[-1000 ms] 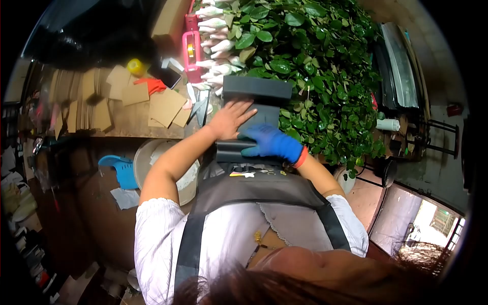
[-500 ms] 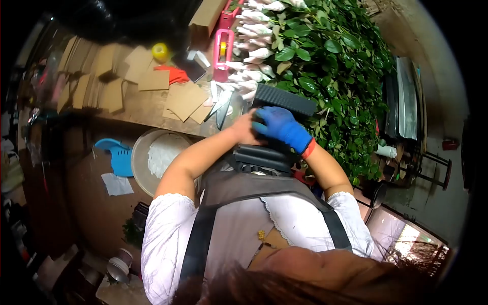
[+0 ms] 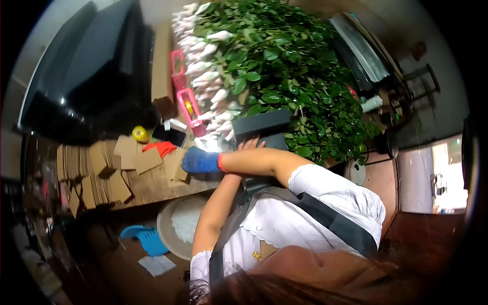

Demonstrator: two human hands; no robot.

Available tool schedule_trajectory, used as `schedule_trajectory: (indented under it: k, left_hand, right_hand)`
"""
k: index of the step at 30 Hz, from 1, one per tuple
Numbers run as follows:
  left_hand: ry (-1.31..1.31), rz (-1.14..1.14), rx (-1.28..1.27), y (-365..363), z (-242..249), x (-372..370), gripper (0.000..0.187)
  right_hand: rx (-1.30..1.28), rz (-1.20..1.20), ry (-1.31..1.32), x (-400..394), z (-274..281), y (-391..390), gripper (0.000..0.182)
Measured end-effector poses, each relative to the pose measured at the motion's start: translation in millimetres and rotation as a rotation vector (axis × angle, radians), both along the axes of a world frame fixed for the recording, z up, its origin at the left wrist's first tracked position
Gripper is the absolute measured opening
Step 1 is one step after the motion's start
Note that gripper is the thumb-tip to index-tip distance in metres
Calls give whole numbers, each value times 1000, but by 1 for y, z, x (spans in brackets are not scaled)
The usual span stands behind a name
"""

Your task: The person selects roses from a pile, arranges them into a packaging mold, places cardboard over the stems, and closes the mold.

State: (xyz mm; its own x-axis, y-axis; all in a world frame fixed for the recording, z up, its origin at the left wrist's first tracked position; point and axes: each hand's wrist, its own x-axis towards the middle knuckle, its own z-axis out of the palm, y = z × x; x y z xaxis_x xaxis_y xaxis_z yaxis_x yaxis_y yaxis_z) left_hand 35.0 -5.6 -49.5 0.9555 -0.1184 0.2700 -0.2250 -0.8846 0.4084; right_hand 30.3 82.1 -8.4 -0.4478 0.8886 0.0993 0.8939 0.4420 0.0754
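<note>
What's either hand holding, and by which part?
Bare left hand: fingers spread on a flat dark grey panel, no grip visible. Blue-gloved right hand: beside a tan cardboard square; grasp hidden, can't tell.

On the table point(image 3: 151, 187), cardboard pieces point(image 3: 104, 158) lie left of the block point(image 3: 262, 123) and foliage point(image 3: 290, 66).

Left grip point(image 3: 250, 144) mostly behind right forearm point(image 3: 254, 161), only fingers showing. Inside of blue-gloved right grip point(image 3: 201, 161) out of sight; can't tell if holding anything. Forearms cover black stand's point(image 3: 262, 123) near part. Far-left clutter point(image 3: 33, 218) blurred.
</note>
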Motion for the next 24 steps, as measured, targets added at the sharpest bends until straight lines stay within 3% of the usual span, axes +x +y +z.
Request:
schedule_trajectory:
  k: [1,4,6,9,10,11,13,15,16,20,24]
  left_hand:
    - [4,-8,-11,2,7,-2,71]
    - [-47,-41,-107,4,13,-6,76]
    - [-148,18,-113,1,15,-8,78]
    - [113,-62,46,5,11,-15,70]
    - [62,-22,-192,7,10,-18,62]
    - [11,16,-423,5,13,-14,55]
    - [100,-5,-342,8,33,-18,54]
    - [0,-51,-94,19,29,-22,53]
    - [-50,-78,28,24,29,-26,53]
    - [-61,140,-14,45,53,-65,42]
    - [-129,22,-85,33,102,-42,36]
  right_hand:
    - [49,16,12,10,22,-9,12]
    - [7,-180,406,46,91,-56,13]
    - [132,-213,717,74,113,-108,19]
    - [-344,-520,972,115,111,-181,27]
    - [-455,-623,1069,125,106,-202,30]
    - [-520,-792,813,141,94,-225,34]
    - [-608,-845,983,154,71,-235,37]
    - [-631,-943,1094,152,31,-235,37]
    - [-613,-929,1040,151,37,-233,40]
    - [-610,-959,575,142,51,-223,49]
    - [-614,-932,558,142,48,-217,51]
